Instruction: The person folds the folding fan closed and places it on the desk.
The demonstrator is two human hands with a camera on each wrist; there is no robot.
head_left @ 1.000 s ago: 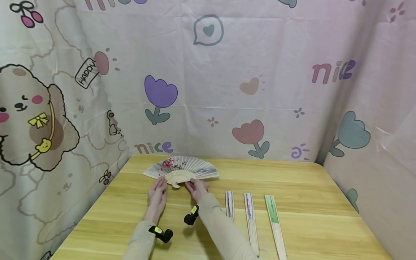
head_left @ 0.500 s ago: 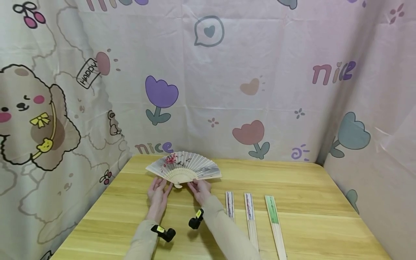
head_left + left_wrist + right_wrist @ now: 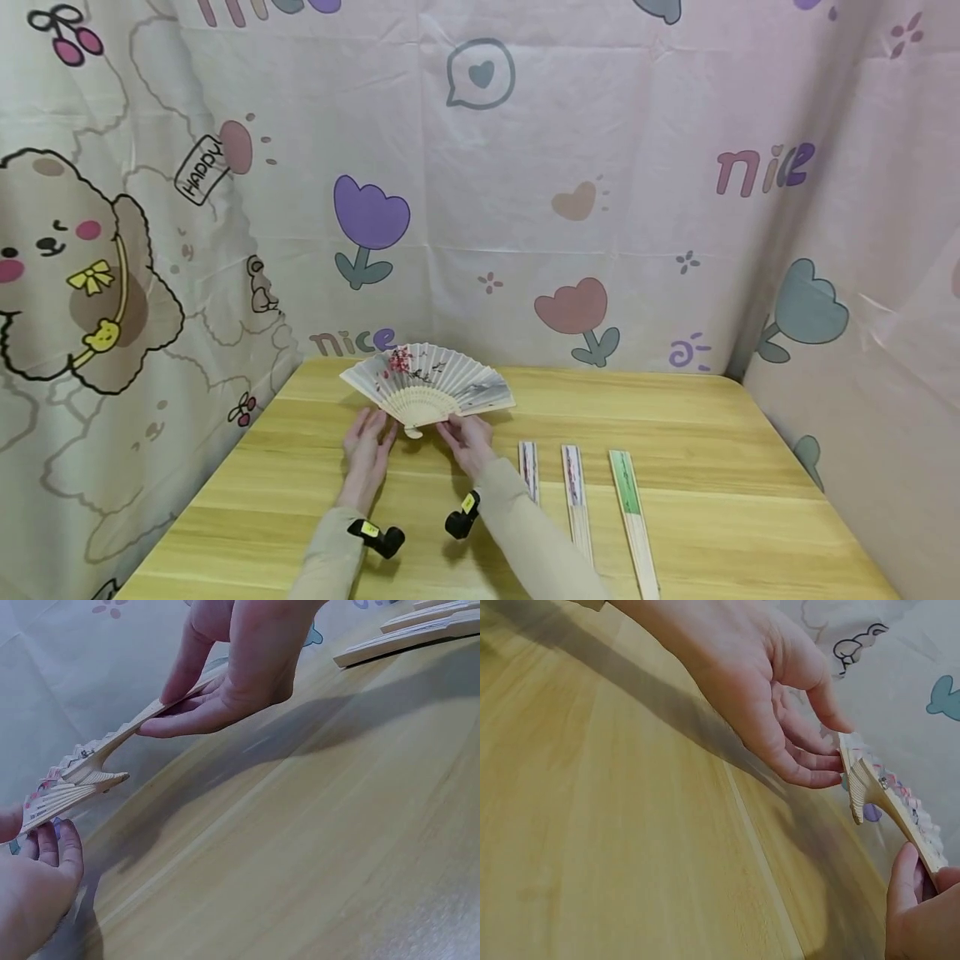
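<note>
A spread folding fan, pale with pink blossoms and grey brushwork, is held above the far left part of the table, its paper leaf away from the person and its pivot end nearest. My left hand pinches the fan's left edge, thumb above and fingers below, as the right wrist view shows. With thumb and fingers, my right hand grips the right outer rib; in the left wrist view that rib runs between them. The curved pivot end hangs free between the two hands.
To the right on the wooden table lie three folded fans: a purple-white one, a similar one and a green one. The right forearm partly covers the nearest. Printed curtains stand behind and at both sides.
The fan has risen and tilted up, showing more of its leaf, and shifted slightly right. My right hand has moved a little right with it; the left has shifted only slightly.
</note>
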